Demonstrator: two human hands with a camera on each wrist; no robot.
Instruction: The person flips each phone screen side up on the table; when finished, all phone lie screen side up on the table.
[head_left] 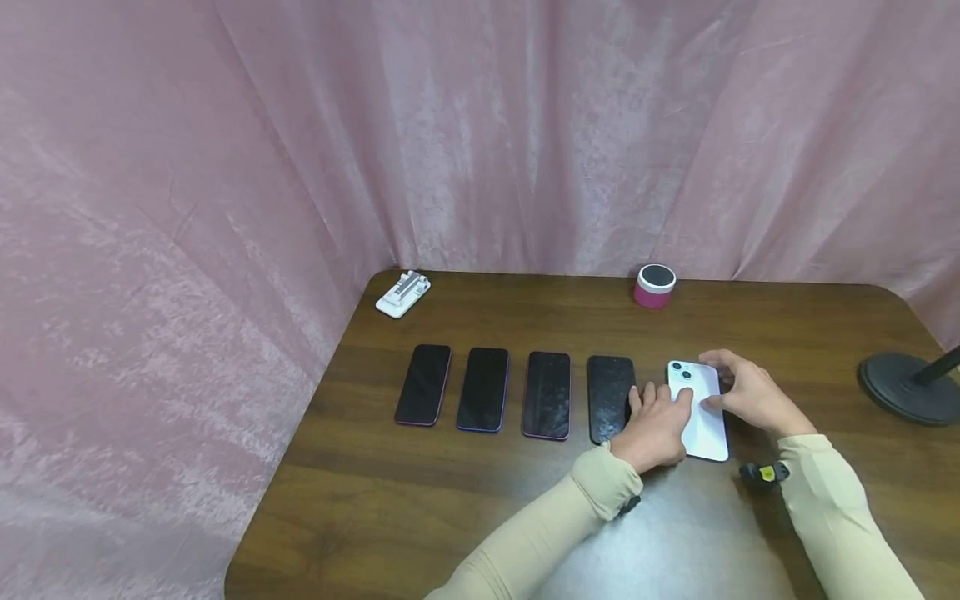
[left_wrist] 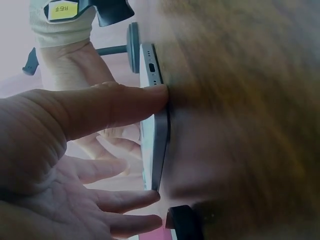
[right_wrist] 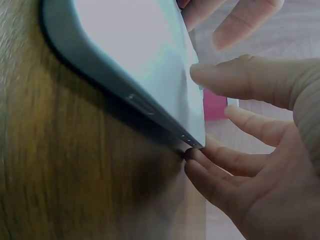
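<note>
A white phone [head_left: 707, 429] lies back up at the right end of a row, its two camera lenses toward the far side. My left hand [head_left: 654, 432] is at its left long side; in the left wrist view the thumb [left_wrist: 125, 102] lies against the phone's edge and the fingers stretch toward its far corner. From the right, my right hand [head_left: 756, 402] reaches to the phone's far right corner. Its fingertips are right at that corner in the right wrist view, with the thumb [right_wrist: 235, 77] over the back. A dark phone [head_left: 609, 385] lies beside the left fingers.
Three more dark phones, one of them at the left end [head_left: 423, 385], lie screen up on the wooden table [head_left: 360, 500]. Behind them are a white device [head_left: 403, 294] and a pink-and-white round container [head_left: 655, 287]. A black round stand base [head_left: 903, 390] stands at right.
</note>
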